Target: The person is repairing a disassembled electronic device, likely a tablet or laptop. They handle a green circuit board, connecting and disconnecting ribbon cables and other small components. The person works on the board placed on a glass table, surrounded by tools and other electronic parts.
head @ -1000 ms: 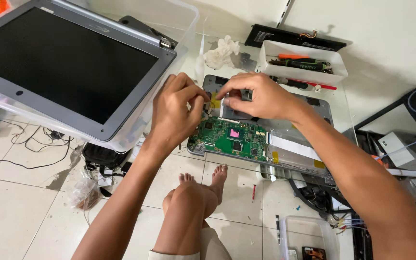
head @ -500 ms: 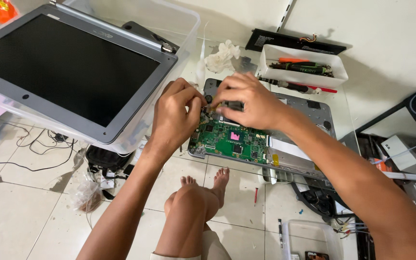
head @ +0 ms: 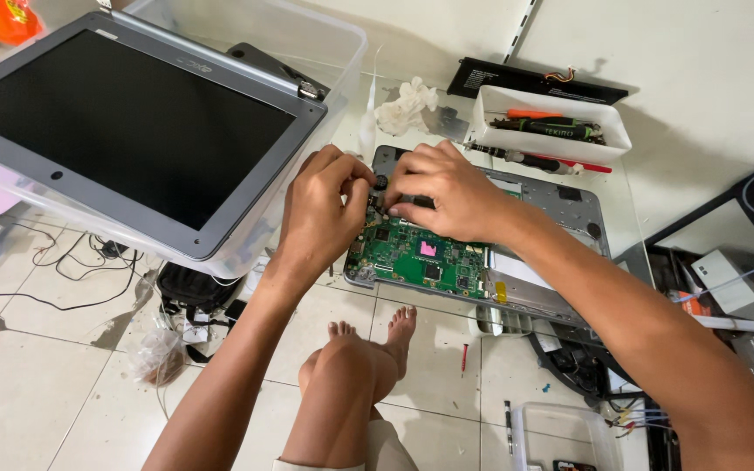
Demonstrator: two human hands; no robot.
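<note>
View from above of a person seated at a glass table [head: 621,201], 2 bare hands meeting over an opened grey laptop base [head: 560,253]. The left hand [head: 320,214] and right hand [head: 442,192] sit close together, fingertips almost touching, curled down at the far left corner of a green circuit board [head: 416,257] that lies in the base. Whether either hand pinches something cannot be told; the fingertips hide the spot.

The laptop base lies near the table's front edge, its near left corner close to that edge. Directly left, almost touching the left hand, a clear plastic bin [head: 342,52] carries a detached grey-framed laptop screen [head: 124,131] that overhangs toward the person. Behind the hands lie a crumpled white tissue [head: 405,105] and a white tray [head: 551,131] of screwdrivers, with a flat black battery [head: 534,83] beyond. Bare glass shows to the right of the tray. Through the glass, the person's knee and bare foot [head: 399,336] rest on tiled floor [head: 37,384].
</note>
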